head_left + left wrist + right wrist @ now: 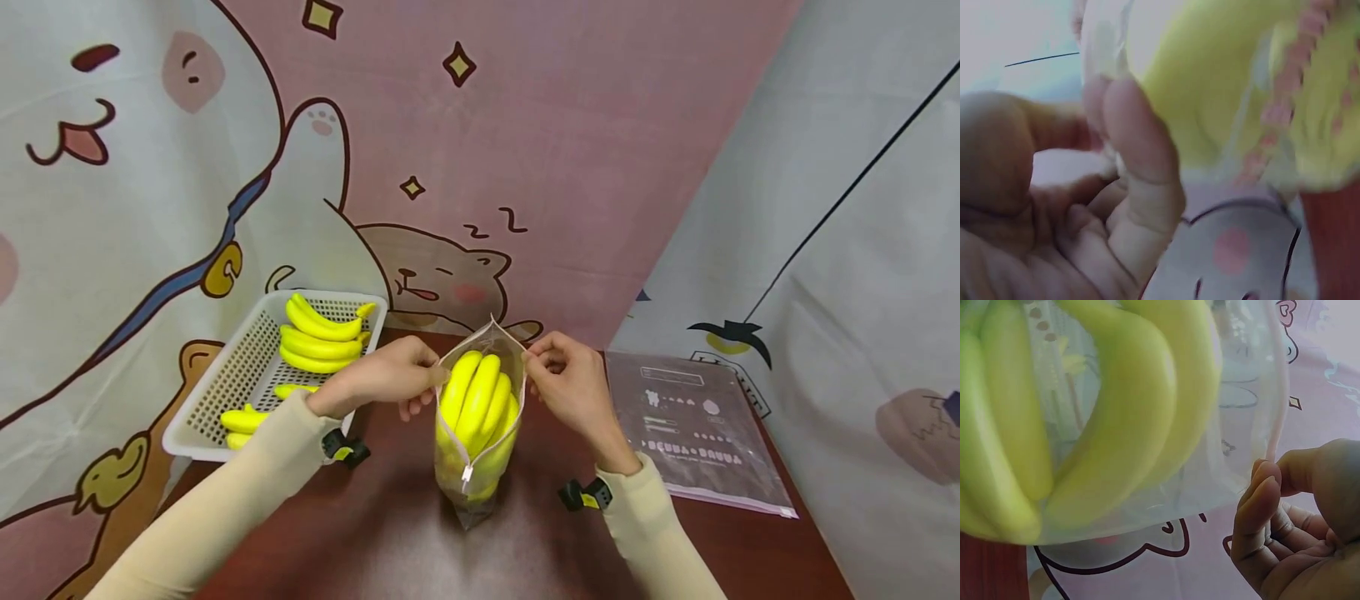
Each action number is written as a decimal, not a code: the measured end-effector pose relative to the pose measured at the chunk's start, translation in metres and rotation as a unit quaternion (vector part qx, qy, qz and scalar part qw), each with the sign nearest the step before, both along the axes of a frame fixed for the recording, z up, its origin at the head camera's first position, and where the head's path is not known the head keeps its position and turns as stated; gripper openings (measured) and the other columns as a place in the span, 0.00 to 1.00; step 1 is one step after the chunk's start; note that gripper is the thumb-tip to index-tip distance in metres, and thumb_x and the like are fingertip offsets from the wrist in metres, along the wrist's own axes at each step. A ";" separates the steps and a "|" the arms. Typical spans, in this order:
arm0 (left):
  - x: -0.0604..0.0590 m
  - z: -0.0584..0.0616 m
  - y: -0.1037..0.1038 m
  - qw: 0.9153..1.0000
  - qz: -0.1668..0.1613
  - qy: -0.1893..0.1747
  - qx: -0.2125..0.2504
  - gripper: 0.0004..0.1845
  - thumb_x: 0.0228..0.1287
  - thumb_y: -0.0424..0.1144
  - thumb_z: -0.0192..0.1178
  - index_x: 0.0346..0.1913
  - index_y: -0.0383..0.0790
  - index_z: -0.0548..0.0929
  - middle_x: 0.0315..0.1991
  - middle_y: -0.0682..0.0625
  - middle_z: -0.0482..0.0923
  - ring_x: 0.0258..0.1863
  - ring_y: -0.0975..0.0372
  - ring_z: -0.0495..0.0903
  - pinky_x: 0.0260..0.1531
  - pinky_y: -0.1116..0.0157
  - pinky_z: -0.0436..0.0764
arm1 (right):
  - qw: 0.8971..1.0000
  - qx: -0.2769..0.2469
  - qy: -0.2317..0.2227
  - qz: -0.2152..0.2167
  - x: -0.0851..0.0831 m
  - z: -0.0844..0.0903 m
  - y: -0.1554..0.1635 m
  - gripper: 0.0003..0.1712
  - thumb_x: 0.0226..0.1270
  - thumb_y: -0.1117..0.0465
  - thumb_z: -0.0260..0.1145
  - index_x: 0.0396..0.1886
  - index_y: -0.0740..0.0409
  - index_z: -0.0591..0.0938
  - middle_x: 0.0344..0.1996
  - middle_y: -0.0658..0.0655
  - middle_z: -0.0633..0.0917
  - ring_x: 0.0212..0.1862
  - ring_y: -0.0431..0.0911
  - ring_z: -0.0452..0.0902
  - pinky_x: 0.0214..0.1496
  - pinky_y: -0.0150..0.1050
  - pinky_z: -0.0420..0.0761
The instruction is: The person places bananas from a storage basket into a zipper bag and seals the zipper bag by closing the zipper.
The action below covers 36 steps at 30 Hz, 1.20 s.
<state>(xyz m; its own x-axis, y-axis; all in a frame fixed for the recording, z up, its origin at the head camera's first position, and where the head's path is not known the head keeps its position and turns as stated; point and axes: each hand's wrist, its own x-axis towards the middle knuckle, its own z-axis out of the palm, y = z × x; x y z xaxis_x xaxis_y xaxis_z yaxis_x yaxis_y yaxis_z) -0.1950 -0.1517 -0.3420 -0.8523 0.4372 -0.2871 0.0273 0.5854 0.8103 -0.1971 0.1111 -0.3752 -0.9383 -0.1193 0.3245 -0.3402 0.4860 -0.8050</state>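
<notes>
A clear zip bag (480,487) stands upright on the dark table (390,542), its mouth open, with a bunch of yellow bananas (477,400) inside. My left hand (393,379) pinches the left edge of the bag's mouth. My right hand (564,379) pinches the right edge. In the left wrist view the fingers (1141,175) lie against the blurred bag and bananas (1222,87). In the right wrist view the bananas (1116,419) fill the bag, and the fingertips (1260,487) hold its rim.
A white perforated basket (225,392) at the left holds more banana bunches (322,337). A flat empty zip bag (693,429) lies on the table to the right. Cartoon-printed cloth hangs behind and on both sides.
</notes>
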 end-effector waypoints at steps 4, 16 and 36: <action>0.000 -0.002 0.005 0.997 0.026 -0.008 0.075 0.19 0.79 0.41 0.54 0.26 0.36 0.79 0.18 0.48 0.74 0.15 0.59 0.75 0.20 0.61 0.84 | 1.000 0.006 0.011 -0.005 -0.003 0.001 -0.002 0.03 0.69 0.61 0.69 0.35 0.55 0.84 0.22 0.54 0.87 0.19 0.46 0.79 0.20 0.36 0.79; 0.008 -0.014 0.015 0.985 0.014 -0.032 0.168 0.17 0.78 0.38 0.51 0.34 0.32 0.84 0.23 0.44 0.82 0.16 0.60 0.77 0.21 0.66 0.82 | 0.997 0.057 0.043 0.026 -0.007 -0.001 -0.006 0.03 0.67 0.63 0.69 0.34 0.51 0.87 0.21 0.49 0.85 0.20 0.42 0.76 0.23 0.32 0.75; -0.002 -0.026 0.000 0.988 0.081 -0.025 0.126 0.14 0.73 0.41 0.59 0.32 0.34 0.85 0.22 0.45 0.81 0.17 0.60 0.79 0.22 0.63 0.84 | 0.957 0.265 0.113 -0.023 0.075 0.004 -0.009 0.23 0.58 0.35 0.74 0.40 0.44 0.81 0.29 0.41 0.78 0.28 0.35 0.70 0.29 0.31 0.71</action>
